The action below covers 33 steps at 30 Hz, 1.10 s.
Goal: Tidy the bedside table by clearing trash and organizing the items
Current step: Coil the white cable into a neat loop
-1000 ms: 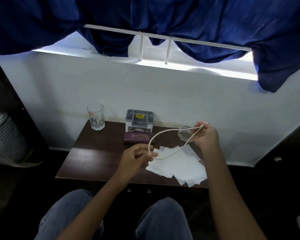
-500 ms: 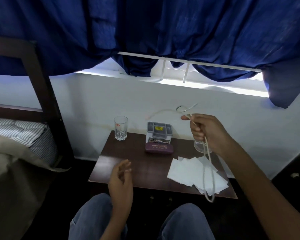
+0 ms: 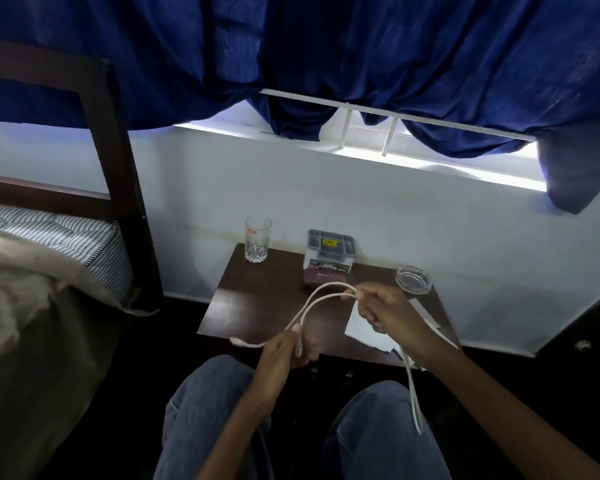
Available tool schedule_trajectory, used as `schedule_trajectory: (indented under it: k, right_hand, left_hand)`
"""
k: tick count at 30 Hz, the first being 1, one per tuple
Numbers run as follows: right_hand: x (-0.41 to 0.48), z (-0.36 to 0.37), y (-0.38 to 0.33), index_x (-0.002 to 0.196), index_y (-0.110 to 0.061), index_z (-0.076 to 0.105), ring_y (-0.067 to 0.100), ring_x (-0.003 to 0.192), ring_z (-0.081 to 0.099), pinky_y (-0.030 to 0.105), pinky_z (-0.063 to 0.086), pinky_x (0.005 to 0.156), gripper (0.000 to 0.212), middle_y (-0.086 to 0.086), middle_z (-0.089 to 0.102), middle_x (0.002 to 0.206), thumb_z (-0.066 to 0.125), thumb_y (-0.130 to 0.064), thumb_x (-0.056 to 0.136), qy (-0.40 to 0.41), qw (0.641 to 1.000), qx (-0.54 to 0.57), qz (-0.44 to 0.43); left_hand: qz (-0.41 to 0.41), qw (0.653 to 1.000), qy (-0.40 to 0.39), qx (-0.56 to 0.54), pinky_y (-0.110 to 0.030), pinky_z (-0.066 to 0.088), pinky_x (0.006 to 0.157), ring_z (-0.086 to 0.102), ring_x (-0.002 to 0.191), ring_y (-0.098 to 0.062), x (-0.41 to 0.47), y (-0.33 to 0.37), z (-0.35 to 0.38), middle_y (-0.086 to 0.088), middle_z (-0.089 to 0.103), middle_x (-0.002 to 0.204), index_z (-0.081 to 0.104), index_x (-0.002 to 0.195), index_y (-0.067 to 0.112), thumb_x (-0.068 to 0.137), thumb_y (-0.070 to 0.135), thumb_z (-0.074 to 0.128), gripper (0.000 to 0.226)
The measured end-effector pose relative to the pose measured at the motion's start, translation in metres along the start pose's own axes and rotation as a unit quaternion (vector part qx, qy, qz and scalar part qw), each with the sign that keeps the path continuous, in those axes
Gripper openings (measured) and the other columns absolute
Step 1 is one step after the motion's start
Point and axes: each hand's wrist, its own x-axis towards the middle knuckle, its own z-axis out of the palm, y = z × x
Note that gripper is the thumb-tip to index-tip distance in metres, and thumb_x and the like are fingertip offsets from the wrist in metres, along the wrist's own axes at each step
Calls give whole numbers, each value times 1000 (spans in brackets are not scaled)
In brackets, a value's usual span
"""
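A white cable [image 3: 317, 302] runs doubled between my two hands above the dark bedside table [image 3: 257, 306]. My left hand [image 3: 286, 349] grips it near the table's front edge, and one plug end sticks out to the left. My right hand [image 3: 383, 310] pinches the folded strands over the table's right half, with a long loop hanging down past my right knee. White paper sheets [image 3: 359, 329] lie under my right hand, mostly hidden. A drinking glass [image 3: 258, 243] stands at the back left, a grey box [image 3: 330, 252] with a maroon case [image 3: 326, 279] in front of it at the back middle, and a glass ashtray [image 3: 413, 279] at the back right.
A bed with a dark wooden post [image 3: 125, 188] and striped mattress [image 3: 59, 233] stands close on the left. A white wall and blue curtains [image 3: 326, 46] rise behind the table. My knees in jeans [image 3: 208, 407] are just in front of the table.
My left hand, empty and low half a second ago, has come up and taken hold of the cable. My right hand has dropped from high over the table to just above it.
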Motion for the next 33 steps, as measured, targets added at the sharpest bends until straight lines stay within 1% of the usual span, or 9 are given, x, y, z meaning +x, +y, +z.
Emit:
schedule_trajectory:
  k: [4, 7, 11, 13, 15, 18, 23, 27, 33]
  right_hand:
    - [2, -2, 8, 114, -6, 60, 2, 35, 36, 9, 31, 42, 28, 4, 51, 55, 43, 2, 94, 40, 998, -51, -15]
    - [-1, -3, 12, 116, -10, 63, 2, 35, 42, 12, 34, 41, 34, 17, 61, 72, 40, 2, 94, 13, 998, -61, -7]
    - [-5, -2, 12, 103, -9, 68, 1, 42, 48, 16, 37, 45, 30, 18, 68, 87, 39, -15, 98, -63, 994, -65, 53]
    - [-9, -3, 10, 102, -8, 68, 6, 52, 58, 19, 45, 54, 38, 20, 70, 92, 37, -30, 99, -90, 991, -61, 76]
    - [-11, -4, 11, 102, -7, 67, 20, 61, 64, 24, 48, 64, 42, 18, 71, 92, 37, -37, 98, -98, 990, -53, 90]
    - [-10, -2, 23, 94, -3, 65, 28, 74, 68, 18, 46, 67, 31, 12, 69, 85, 51, -31, 93, -120, 983, -114, 82]
    - [-9, 2, 40, 69, -18, 61, 15, 72, 63, 24, 46, 67, 13, 2, 63, 76, 64, -17, 82, -190, 952, -232, 66]
    - [-13, 10, 43, 67, -25, 58, 9, 74, 57, 30, 47, 71, 15, 7, 68, 87, 64, -12, 71, -292, 903, -310, 47]
    - [-15, 9, 25, 105, -6, 63, 6, 51, 56, 23, 48, 67, 27, 0, 60, 67, 44, -1, 87, -359, 878, -306, 83]
  left_hand:
    - [1, 993, -1, -119, -23, 37, 52, 27, 39, -6, -2, 16, -1, 7, 31, 48, 46, 73, 11, 99, 27, 34, 33]
    - [-2, 968, -33, -250, -19, 33, 47, 22, 34, -3, 1, 32, -8, 10, 27, 44, 51, 77, 10, 99, 25, 32, 33]
    - [-28, 927, -73, -368, -21, 45, 56, 35, 39, -4, -2, 35, -16, 8, 37, 50, 60, 86, 13, 94, 24, 40, 24]
    - [-45, 898, -101, -427, -25, 53, 61, 47, 47, -6, -1, 30, -19, 6, 50, 59, 66, 85, 14, 81, 22, 65, 9]
    - [-57, 870, -128, -473, -30, 56, 67, 59, 58, -9, 2, 22, -22, 5, 62, 70, 67, 86, 15, 58, 15, 87, 35]
    - [-59, 853, -141, -499, -33, 57, 73, 67, 70, -12, 4, 18, -27, 2, 70, 83, 63, 94, 15, 49, 10, 91, 53]
    - [-40, 856, -107, -504, -33, 57, 80, 71, 85, -13, 4, 21, -33, 2, 72, 107, 72, 80, 14, 46, 10, 92, 40]
    - [-34, 874, -47, -482, -31, 57, 82, 69, 96, -13, 8, 20, -32, -1, 69, 115, 57, 84, 17, 91, 16, 51, 9]
    - [18, 934, 28, -355, -29, 57, 83, 66, 105, -20, 14, 7, -29, -10, 68, 115, 52, 91, 11, 99, 12, 35, 19]
